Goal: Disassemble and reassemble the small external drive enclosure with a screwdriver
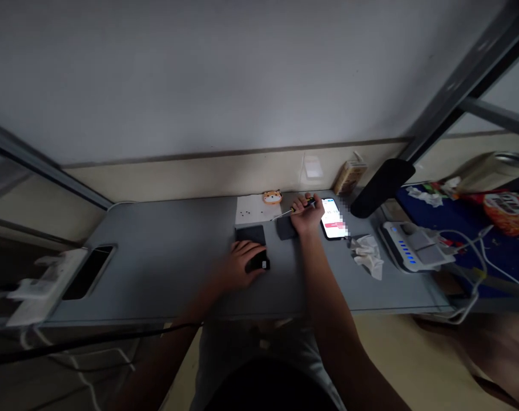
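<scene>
My left hand (241, 264) rests on a small black device (261, 262) on the grey table, with its fingers curled over the far side and the thumb along the near edge. Those fingers hide much of the device. In my right hand (307, 217) is a screwdriver (285, 214) with a black and yellow handle, its thin metal shaft pointing left. The shaft's tip is by the edge of a white paper sheet (253, 210), where several tiny dark pieces like screws lie. A dark flat piece (286, 228) sits partly under my right hand.
An orange animal-face case (272, 197) stands on the paper. Right of my hand are a lit phone (334, 220), crumpled tissue (367, 256), a small box (350, 177), a dark cylinder (381, 188) and a power strip (415, 248) with cables. Another phone (89, 273) lies far left.
</scene>
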